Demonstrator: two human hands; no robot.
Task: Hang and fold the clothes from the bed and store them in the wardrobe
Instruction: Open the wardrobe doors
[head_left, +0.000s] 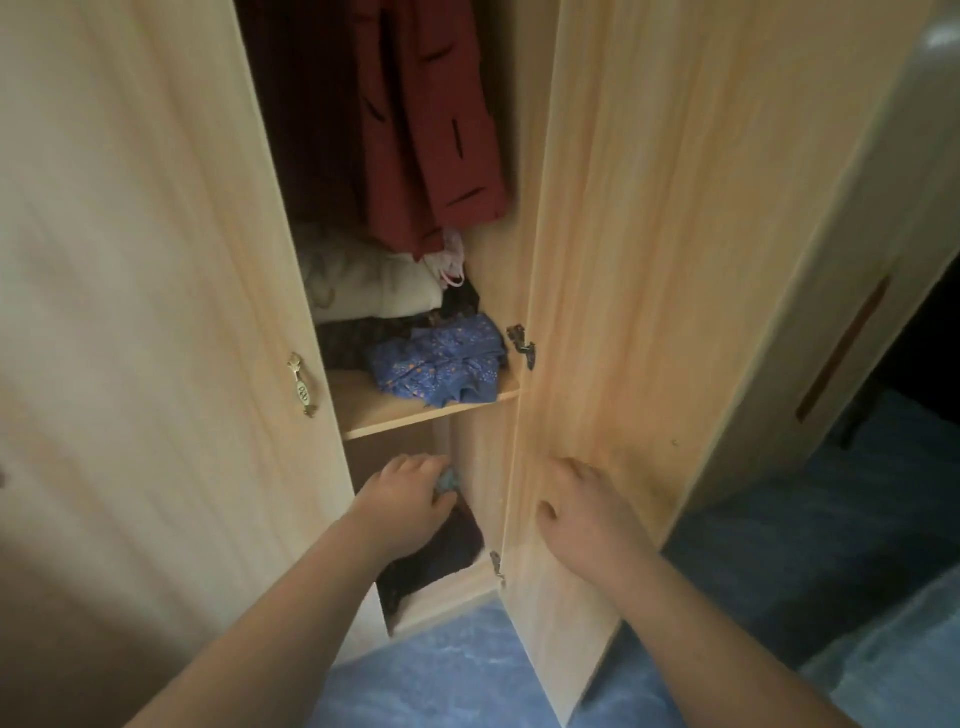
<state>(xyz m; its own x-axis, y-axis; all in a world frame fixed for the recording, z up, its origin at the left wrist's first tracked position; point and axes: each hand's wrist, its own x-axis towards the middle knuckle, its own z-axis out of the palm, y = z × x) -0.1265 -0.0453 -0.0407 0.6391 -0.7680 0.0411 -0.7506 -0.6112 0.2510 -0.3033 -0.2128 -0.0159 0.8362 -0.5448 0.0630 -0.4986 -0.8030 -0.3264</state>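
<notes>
While the right-hand door (623, 260) of the wardrobe (130, 260) stands swung open down the middle of the frame, both hands are low in the picture. The left hand (402, 506) reaches into the lower compartment at bottom centre, fingers curled round a small bluish-grey piece of cloth (448, 480), pinching it just above a dark pile of clothes (441, 556) on the compartment floor. The right hand (584, 514) lies against the inner face of the open door, fingers spread and fairly straight, thumb out to the left.

Above them, the shelf (374, 410) at centre frame carries a blue patterned garment (441, 364) bunched at its front edge, with dark fabric and a pale folded bundle (363, 286) stacked behind. A dark red coat (426, 130) hangs at the top, its hem brushing something pink (452, 260). The closed left door has a small metal handle (301, 384) at its edge; two hinges (522, 345) show on the open door. Blue floor (441, 675) fills the bottom.

The open door blocks the right side of the interior, the closed door the left. The held cloth is mostly hidden by the fingers and blurred, so what garment it is can't be told. The coat's top is cut off.
</notes>
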